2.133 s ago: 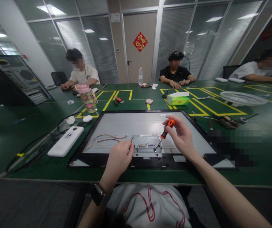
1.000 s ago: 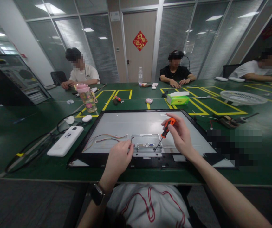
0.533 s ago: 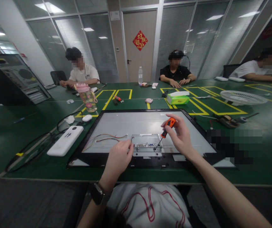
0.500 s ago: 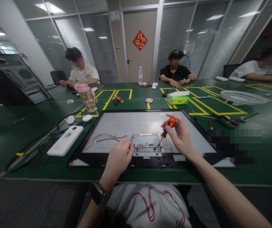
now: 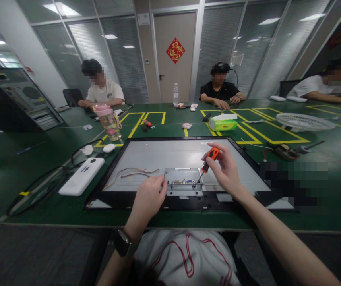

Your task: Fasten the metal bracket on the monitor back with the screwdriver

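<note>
- Two bare hands at work over a flat panel (image 5: 170, 149).
- Right hand (image 5: 226, 166): fingers closed round an orange-and-black screwdriver (image 5: 211, 158), handle leaning right, shaft slanting down to the left.
- Screwdriver tip at the near right part of a metal bracket (image 5: 185, 174), by the right end of its connector row (image 5: 183, 182); any screw there too small to make out.
- Left hand (image 5: 149, 195): fingers curled together at bracket's left edge; cannot tell whether they pinch anything. Dark watch (image 5: 122, 242) on that wrist.
- Thin coloured wires (image 5: 136, 172) lie on panel, left of bracket.
- Panel: grey back, black frame, lying flat on near side of a green table (image 5: 334, 174).
- Left of panel: white box (image 5: 82, 176) with dark marking; black cable (image 5: 41, 196) looped beyond it.
- Far left of panel: pink-lidded bottle (image 5: 109, 124), upright.
- Beyond panel, right: green packet (image 5: 223, 124); farther right, white round grille (image 5: 305, 122).
- Far side: three people seated, one left, one right of centre, one far right.
</note>
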Motion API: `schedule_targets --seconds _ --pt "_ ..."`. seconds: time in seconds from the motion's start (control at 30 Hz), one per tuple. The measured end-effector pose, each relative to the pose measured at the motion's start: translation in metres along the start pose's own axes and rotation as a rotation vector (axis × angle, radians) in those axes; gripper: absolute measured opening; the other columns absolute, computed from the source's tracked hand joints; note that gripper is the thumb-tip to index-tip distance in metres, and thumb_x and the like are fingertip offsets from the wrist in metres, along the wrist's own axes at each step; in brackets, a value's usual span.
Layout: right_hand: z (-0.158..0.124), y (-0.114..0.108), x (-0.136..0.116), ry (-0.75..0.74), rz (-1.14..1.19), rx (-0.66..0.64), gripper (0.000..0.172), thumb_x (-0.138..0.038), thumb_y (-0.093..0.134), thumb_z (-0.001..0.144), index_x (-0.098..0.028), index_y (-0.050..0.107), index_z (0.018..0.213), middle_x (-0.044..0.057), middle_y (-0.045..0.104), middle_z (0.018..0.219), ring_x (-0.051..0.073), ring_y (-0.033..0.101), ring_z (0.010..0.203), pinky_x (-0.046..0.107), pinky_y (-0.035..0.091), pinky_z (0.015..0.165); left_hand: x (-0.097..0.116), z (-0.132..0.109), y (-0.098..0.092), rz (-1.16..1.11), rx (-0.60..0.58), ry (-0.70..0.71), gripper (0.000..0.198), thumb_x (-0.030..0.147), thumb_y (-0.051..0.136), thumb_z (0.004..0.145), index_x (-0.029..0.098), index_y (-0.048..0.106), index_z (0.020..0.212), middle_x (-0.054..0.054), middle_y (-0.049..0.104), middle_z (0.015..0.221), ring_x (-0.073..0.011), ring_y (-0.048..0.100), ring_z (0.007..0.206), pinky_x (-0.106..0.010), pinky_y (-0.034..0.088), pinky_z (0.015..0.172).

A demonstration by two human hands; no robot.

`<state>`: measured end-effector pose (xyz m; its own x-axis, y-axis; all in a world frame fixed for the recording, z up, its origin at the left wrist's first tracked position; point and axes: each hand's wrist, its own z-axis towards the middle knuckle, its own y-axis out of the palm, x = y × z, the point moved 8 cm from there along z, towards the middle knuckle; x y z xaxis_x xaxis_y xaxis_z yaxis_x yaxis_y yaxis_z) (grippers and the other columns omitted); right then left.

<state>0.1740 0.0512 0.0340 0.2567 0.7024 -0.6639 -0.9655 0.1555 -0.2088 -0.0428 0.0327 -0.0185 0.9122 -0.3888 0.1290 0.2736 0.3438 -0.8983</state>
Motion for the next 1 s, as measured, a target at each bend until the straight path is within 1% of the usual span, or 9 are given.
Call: schedule_targets --seconds 0.33,0.7,1.0 --pt "-0.0006 0.0001 -0.0010 -0.007 -0.027 -0.007 0.034 -0.025 0.057 0.091 -0.025 0.049 0.124 0.002 0.059 0.087 0.019 0.061 0.079 0.037 0.053 0.073 0.0014 -0.0011 -0.0030 0.002 0.003 0.002 0.022 0.019 0.045 0.094 0.020 0.051 0.074 -0.001 0.061 0.070 -0.0176 0.060 0.067 -0.028 0.038 0.061" --pt "0.0002 0.0001 0.0020 -0.002 -0.038 -0.004 0.035 -0.026 0.057 0.091 -0.025 0.049 0.125 0.001 0.058 0.087 0.018 0.061 0.078 0.035 0.053 0.072 -0.0002 -0.0015 0.0003 -0.013 -0.010 0.004 0.019 0.020 0.046 0.095 0.019 0.053 0.077 -0.002 0.062 0.073 -0.0188 0.061 0.070 -0.029 0.039 0.064" --pt "-0.0002 0.0002 0.0013 0.000 -0.033 -0.005 0.035 -0.027 0.057 0.091 -0.025 0.049 0.125 0.001 0.058 0.085 0.018 0.061 0.076 0.035 0.053 0.071 0.0007 -0.0011 -0.0017 -0.001 -0.007 0.003 0.019 0.019 0.047 0.094 0.019 0.053 0.076 -0.002 0.062 0.071 -0.0183 0.061 0.069 -0.028 0.039 0.062"
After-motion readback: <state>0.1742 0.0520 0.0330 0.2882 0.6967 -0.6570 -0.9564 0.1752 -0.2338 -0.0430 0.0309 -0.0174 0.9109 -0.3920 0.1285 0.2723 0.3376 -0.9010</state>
